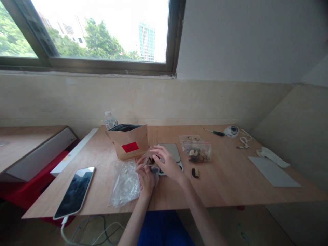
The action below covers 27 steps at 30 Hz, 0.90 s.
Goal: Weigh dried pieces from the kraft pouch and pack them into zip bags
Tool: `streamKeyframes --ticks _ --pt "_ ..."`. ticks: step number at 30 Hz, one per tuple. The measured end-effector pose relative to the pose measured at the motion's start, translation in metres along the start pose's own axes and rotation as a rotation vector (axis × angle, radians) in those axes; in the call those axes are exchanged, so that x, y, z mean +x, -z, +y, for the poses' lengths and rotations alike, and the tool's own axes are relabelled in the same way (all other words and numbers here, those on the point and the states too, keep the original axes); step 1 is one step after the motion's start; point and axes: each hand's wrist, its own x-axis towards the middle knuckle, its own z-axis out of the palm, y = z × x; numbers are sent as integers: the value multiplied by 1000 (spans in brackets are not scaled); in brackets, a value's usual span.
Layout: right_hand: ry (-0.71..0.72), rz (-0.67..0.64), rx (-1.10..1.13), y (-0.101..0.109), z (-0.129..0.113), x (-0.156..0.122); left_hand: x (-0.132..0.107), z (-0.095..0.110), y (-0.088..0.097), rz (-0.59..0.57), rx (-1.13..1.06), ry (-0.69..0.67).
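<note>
My left hand (146,176) is closed round a small clear zip bag (154,169) with a few dark and pale pieces in it. From the right, my right hand (167,163) reaches over the same bag, its bent fingers at the bag's upper part; the exact grip of the fingertips is partly hidden. Behind the hands lies a flat kitchen scale (172,150), partly covered by them. A brown paper pouch (130,145) with a red label stands open at the back left. Beside my left hand lies a heap of clear plastic bags (125,184).
Filled zip bags (198,153) lie right of the scale, with one loose dark-and-pale piece (195,173) before them. A phone (75,191) on a cable lies left. Farther off are a bottle (110,120), screwdriver (217,133), white camera (231,131) and paper sheet (274,172).
</note>
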Motion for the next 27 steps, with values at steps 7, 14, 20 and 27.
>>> streamKeyframes --ticks 7,14,20,27 --pt "-60 298 5 -3 17 -25 5 10 1 101 -29 85" --pt "-195 120 79 -43 20 -49 3 5 4 91 -135 151" --pt "-96 161 176 -41 19 -42 6 10 13 -64 -213 -5" --pt "-153 204 265 8 17 -51 9 16 12 -110 -157 -44"
